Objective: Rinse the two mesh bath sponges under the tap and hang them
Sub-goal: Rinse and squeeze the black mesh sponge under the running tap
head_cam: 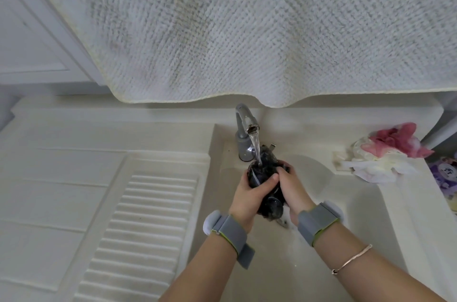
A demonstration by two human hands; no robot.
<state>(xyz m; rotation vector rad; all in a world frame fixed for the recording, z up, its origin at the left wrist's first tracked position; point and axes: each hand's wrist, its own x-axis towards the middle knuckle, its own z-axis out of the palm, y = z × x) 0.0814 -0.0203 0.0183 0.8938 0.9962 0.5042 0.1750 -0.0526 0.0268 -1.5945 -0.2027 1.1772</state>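
- Cream moulded sink basin (pixel 351 202): landmark; task judged roughly at its first half.
- Pink-and-white mesh bath sponge (pixel 385 153): on the ledge right of the basin, apparently awaiting its rinse.
- Dark mesh bath sponge (pixel 263 175): over the basin, under the grey tap (pixel 243 128), water running onto it.
- Left hand (pixel 249 196), right hand (pixel 290 190): both wrapped round the dark sponge, squeezing.
- Left to do: the second rinse, hanging both.

white knit towel (pixel 247 29) hangs over cream sink (pixel 358 202) w/ ribbed drainboard (pixel 148 227).
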